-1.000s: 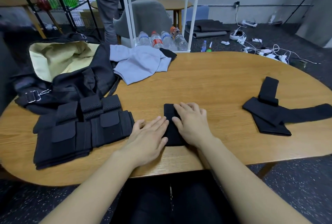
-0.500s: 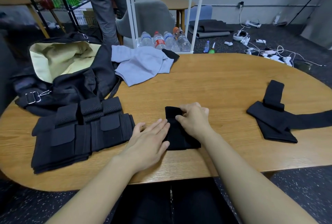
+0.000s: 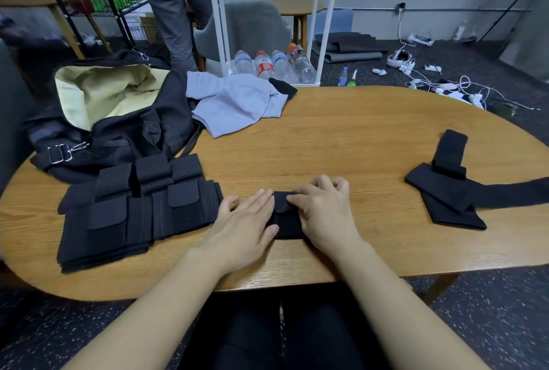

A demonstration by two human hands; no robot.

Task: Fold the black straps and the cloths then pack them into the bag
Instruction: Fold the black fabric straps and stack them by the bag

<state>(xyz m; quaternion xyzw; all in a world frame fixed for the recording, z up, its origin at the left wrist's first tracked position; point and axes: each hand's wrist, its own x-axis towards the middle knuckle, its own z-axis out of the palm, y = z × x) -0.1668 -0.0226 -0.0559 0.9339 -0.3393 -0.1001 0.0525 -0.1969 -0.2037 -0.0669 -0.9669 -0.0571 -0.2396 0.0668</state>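
Head view | left hand flat, fingers straight and together, pressing the folded black strap near the table front edge | right hand fingers curled, gripping the strap's far fold | open bag far left | grey cloth beside bag

Bag left; folded strap center; loose straps right.

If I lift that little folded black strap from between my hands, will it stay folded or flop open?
The folded black strap will probably flop open. It looks like soft, thin fabric, and its top flap is curling while the right hand pinches it and the left hand presses flat. It seems light for its size. The wooden table looks smooth, so a push would likely slide it.
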